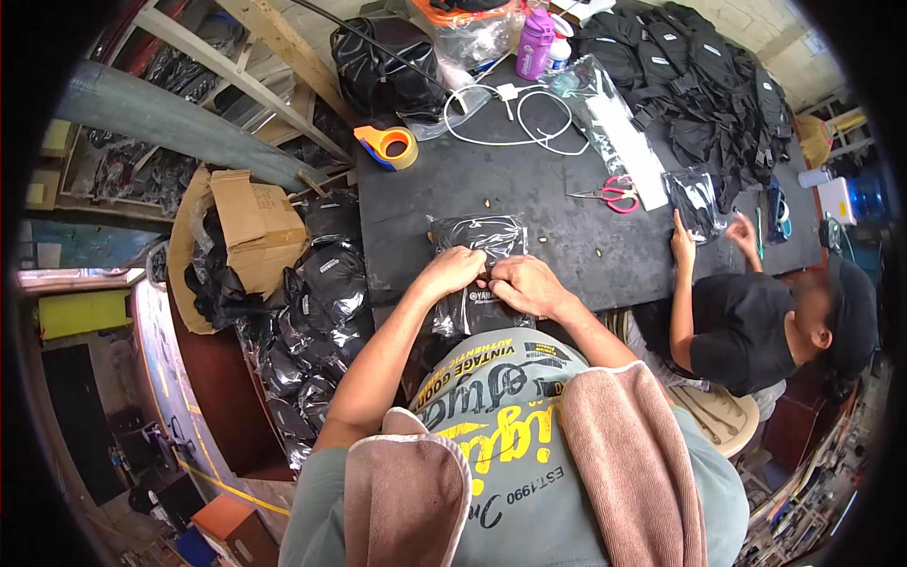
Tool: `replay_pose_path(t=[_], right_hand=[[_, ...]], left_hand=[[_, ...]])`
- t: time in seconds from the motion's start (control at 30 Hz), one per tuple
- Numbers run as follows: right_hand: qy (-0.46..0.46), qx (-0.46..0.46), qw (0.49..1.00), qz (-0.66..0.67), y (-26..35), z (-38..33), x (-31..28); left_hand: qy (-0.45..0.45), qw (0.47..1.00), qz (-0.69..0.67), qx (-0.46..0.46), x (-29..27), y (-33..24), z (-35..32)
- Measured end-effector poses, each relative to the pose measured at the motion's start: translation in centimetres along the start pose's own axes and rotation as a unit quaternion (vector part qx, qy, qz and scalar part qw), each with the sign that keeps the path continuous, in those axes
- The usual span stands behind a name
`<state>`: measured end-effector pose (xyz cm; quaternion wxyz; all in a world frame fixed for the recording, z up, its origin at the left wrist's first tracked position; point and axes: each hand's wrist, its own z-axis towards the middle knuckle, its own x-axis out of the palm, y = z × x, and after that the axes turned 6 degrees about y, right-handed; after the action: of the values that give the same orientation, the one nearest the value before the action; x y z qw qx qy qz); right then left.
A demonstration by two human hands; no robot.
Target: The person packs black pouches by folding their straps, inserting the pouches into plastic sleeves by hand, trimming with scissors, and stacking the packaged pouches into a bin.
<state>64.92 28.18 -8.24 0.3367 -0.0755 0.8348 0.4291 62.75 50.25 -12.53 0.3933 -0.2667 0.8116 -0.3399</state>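
Note:
A folded black bag in clear plastic wrap (484, 231) lies at the near edge of the black table, right in front of my body. My left hand (455, 273) rests on its middle with the fingers curled in a pinch. My right hand (530, 285) meets it there, also closed, its knuckles up. Both seem to grip the bag's plastic, though the fingertips hide the exact spot. Light lettering shows on the bag's near half, below the hands.
On the black table (425, 194) are a tape dispenser (387, 147), red-handled scissors (619, 195), a white cable (515, 94), a purple bottle (535, 45) and piled black bags (685, 80). At right a co-worker handles a wrapped black package (694, 200). Wrapped bags (326, 293) heap at left.

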Motion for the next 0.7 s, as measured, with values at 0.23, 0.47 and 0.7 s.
replay_pose_path(t=[0.23,0.47,0.7], right_hand=[[-0.107,-0.113,0.816,0.557,-1.2,2.2,3.8],[-0.043,-0.013,0.819,0.572,-3.9,3.6,4.2],[-0.008,0.021,0.825,0.565,-6.8,3.8,4.4]], left_hand=[[-0.338,0.931,0.140,0.002,1.1,-1.5,-0.8],[-0.429,0.887,0.150,-0.085,0.0,5.2,0.8],[-0.424,0.895,0.084,-0.108,-0.5,8.2,-0.4]])
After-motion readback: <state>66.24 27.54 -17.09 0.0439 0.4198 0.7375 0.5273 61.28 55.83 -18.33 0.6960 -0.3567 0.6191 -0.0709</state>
